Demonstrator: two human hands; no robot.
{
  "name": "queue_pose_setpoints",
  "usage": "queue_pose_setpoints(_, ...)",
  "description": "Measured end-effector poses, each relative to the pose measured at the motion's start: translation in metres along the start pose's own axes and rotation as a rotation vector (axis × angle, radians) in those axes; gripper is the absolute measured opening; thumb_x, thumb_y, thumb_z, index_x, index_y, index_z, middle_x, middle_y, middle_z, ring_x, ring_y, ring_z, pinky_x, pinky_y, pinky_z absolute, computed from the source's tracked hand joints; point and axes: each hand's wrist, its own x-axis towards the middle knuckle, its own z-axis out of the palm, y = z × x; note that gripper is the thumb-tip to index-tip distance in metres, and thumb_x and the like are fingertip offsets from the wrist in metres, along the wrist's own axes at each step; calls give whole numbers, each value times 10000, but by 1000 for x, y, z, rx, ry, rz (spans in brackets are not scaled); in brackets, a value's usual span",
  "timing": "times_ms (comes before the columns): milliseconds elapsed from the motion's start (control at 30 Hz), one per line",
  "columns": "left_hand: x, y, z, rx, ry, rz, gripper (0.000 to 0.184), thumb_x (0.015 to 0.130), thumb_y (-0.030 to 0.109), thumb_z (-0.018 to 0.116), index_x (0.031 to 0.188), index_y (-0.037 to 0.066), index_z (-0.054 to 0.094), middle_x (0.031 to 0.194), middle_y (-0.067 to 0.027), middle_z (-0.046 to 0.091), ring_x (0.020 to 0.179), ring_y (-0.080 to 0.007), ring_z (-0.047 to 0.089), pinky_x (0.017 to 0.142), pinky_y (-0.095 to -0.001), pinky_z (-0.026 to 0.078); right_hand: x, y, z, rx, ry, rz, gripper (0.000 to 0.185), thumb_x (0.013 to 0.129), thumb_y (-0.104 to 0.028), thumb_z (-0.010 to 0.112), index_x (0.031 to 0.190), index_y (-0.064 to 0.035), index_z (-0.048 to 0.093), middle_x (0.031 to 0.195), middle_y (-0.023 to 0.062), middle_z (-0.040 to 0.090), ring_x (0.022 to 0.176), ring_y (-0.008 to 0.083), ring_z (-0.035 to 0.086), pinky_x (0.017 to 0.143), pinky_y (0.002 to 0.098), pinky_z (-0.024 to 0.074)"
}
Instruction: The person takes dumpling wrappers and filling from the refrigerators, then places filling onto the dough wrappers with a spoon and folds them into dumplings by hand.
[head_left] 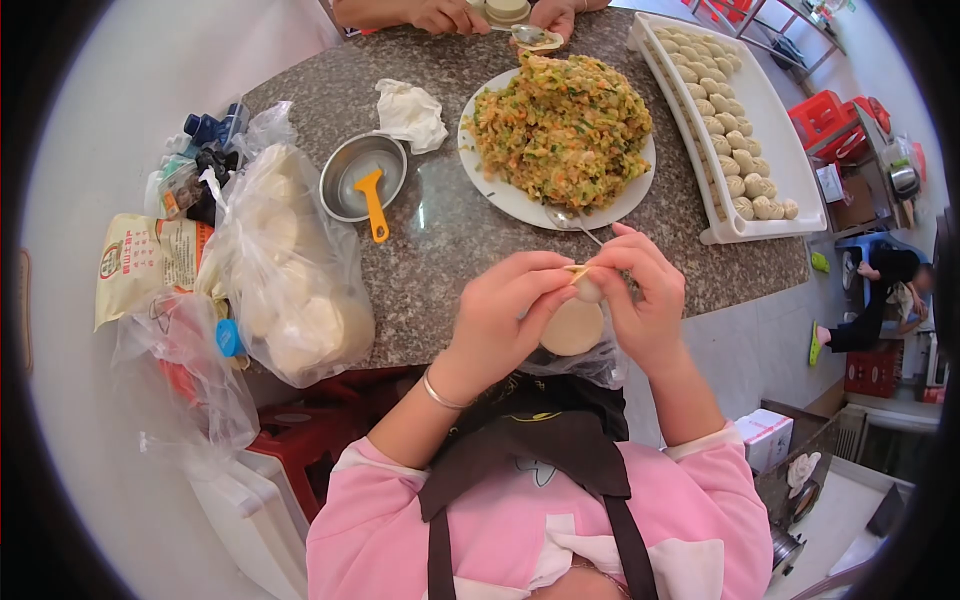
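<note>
Near the table's front edge, my left hand point(512, 312) and my right hand point(643, 290) pinch a small pale dumpling point(587, 288) between their fingertips. Both hands are closed on its wrapper edge. Just below it lie round dumpling wrappers point(572, 330) on clear plastic point(600, 366). Beyond my fingers is a white plate point(503, 203) heaped with chopped vegetable filling point(562, 125). A metal spoon point(564, 217) rests at the plate's near rim, its handle partly hidden by my right hand.
Rows of dumplings point(735, 150) line a white tray point(790, 195) at right. Left are a metal bowl point(335, 180), an orange-handled tool point(373, 200), crumpled tissue point(410, 115) and bagged wrappers point(300, 270). Across the table, another person's hands point(550, 20) hold a spoon and wrapper.
</note>
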Motion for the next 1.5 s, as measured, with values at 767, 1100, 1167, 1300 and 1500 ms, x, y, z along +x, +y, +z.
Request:
queue_pose_setpoints(767, -5, 4, 4, -316, 73, -224, 130, 810, -42, 630, 938, -30, 646, 992, -119, 612, 884, -149, 629, 752, -247, 541, 8, -6, -6, 17, -176, 19, 70, 772, -40, 652, 803, -2, 602, 795, 101, 591, 748, 253, 583, 686, 331, 468)
queue_pose_setpoints(1100, -4, 0, -1, -337, -1, -222, 139, 816, -61, 621, 945, -23, 655, 967, -96, 610, 864, -136, 610, 724, -229, 502, 11, -8, -6, 165, -160, 206, 73, 789, -49, 627, 824, 8, 596, 798, 104, 580, 761, 241, 582, 701, 321, 459)
queue_pose_setpoints(1167, -4, 0, -1, -337, -6, -208, 138, 817, -60, 622, 944, -21, 657, 958, -94, 611, 869, -135, 611, 727, -229, 504, 12, -9, -5, 127, -159, 166, 78, 791, -53, 628, 828, 8, 598, 799, 105, 579, 763, 246, 582, 703, 325, 460)
queue_pose_setpoints(1300, -4, 3, 2, -403, 24, -244, 140, 811, -63, 625, 941, -19, 653, 979, -101, 601, 875, -139, 613, 740, -232, 523, 8, -10, -3, 83, -169, 161, 84, 782, -63, 644, 826, 0, 609, 807, 101, 584, 794, 264, 580, 722, 336, 461)
queue_pose_setpoints(1500, -2, 13, 5, -397, 118, -324, 136, 806, -56, 633, 937, -17, 640, 1002, -103, 591, 888, -144, 611, 753, -242, 535, 9, -9, -1, -13, -131, 51, 67, 776, -52, 649, 821, -11, 622, 827, 96, 609, 808, 275, 583, 770, 363, 457)
